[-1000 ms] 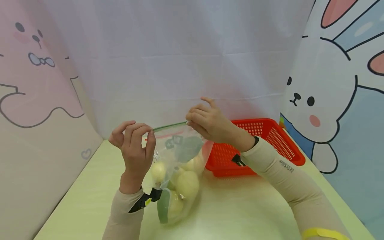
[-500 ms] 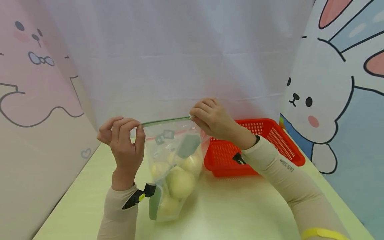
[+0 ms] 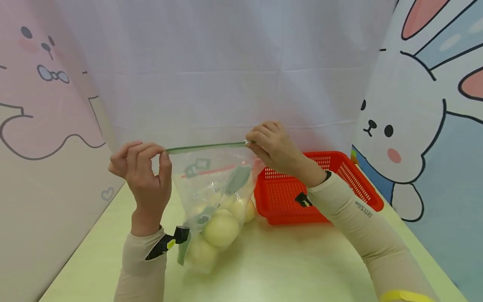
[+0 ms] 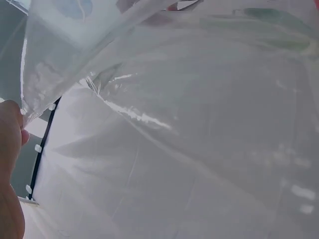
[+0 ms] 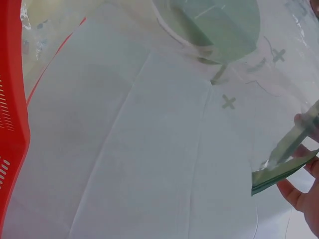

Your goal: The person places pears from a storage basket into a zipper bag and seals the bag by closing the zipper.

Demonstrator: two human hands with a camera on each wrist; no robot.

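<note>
A clear zip bag (image 3: 211, 184) hangs between the hands, its green top edge (image 3: 206, 147) stretched nearly straight. Several round, pale yellow fruits (image 3: 221, 229) bulge in its lower part, low over the table. The left hand (image 3: 145, 172) pinches the bag's top left corner between thumb and fingers; in the left wrist view, fingers (image 4: 10, 149) grip the gathered film. At the other end, the right hand (image 3: 277, 151) pinches the top edge. The right wrist view has its fingers (image 5: 299, 196) around the green strip (image 5: 279, 174). A red line crosses the bag below the top.
Just right of the bag, a red perforated basket (image 3: 356, 180) stands on the pale green table (image 3: 286, 260), partly behind the right forearm. One yellowish fruit (image 3: 250, 211) shows at the bag's right edge, beside the basket. Printed cloth walls (image 3: 226, 84) enclose the table.
The left hand has moved left and slightly up, the right hand a little right. More of the green edge shows between them, and the bag has spread wider, its lower end shifting left.
</note>
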